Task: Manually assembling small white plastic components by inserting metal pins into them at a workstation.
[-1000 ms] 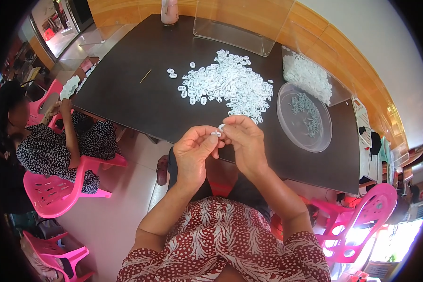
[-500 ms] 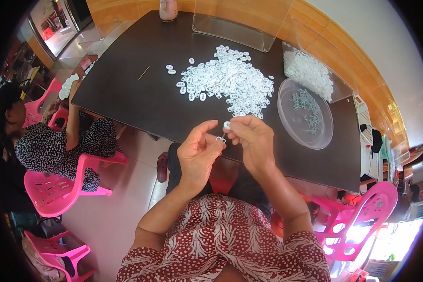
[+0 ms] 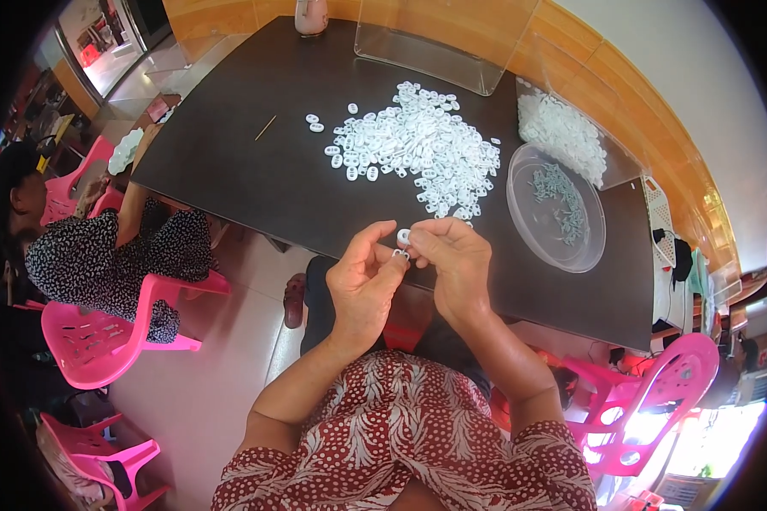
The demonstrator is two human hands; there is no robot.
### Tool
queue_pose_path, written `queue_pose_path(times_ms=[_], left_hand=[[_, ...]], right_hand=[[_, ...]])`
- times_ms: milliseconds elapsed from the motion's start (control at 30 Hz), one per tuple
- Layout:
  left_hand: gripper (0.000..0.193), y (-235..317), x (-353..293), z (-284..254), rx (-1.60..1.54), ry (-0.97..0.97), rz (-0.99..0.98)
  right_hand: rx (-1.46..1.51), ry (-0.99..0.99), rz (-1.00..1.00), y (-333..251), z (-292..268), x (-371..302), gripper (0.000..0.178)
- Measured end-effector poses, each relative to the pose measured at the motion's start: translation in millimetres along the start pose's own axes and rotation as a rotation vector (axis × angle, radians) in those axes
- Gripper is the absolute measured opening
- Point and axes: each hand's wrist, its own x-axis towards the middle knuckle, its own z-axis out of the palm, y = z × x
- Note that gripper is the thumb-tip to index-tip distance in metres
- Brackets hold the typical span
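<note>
Just off the table's near edge, my two hands meet in front of my chest. My left hand (image 3: 362,277) pinches a small white plastic piece with holes (image 3: 400,253) between thumb and fingers. In my right hand (image 3: 460,260) is a small white oval plastic piece (image 3: 404,237), held by thumb and forefinger right above the left one. The two pieces lie close together; whether they touch I cannot tell. Beyond the hands spreads a heap of white oval plastic pieces (image 3: 418,140), each with holes. To its right, a round clear tray (image 3: 520,234) holds small grey-green screw-like parts (image 3: 561,200).
A clear box (image 3: 626,166) of white pieces stands at the dark table's (image 3: 230,157) right rear. Another clear container (image 3: 435,64) and a pinkish jar (image 3: 311,19) are at the back. A thin stick (image 3: 266,128) lies left. Someone sits left near a pink chair (image 3: 102,341); another chair (image 3: 673,392) stands right.
My right hand has come slightly left and down, bringing its white oval piece nearer the one in my left hand. The left hand holds almost still.
</note>
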Motion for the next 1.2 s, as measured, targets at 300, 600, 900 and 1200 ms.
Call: queue_pose_path(times_ms=[300,600,900,1200], left_hand=[[0.034,-1,-1,0,0.039,0.031,0.021],[0.031,1,-1,-2,0.041,0.029,0.004],[0.028,7,0,0,-0.012,0.014,-0.068],[0.03,8,-1,-1,-0.089,-0.025,-0.028]], right_hand=[[-0.102,0.022,-0.111,1,8,-6,0.007],[-0.186,-0.041,-0.167,-1,10,-10,0.008],[-0.277,-0.062,-0.215,5,4,-10,0.01],[-0.333,-0.165,-0.215,4,-7,-11,0.02]])
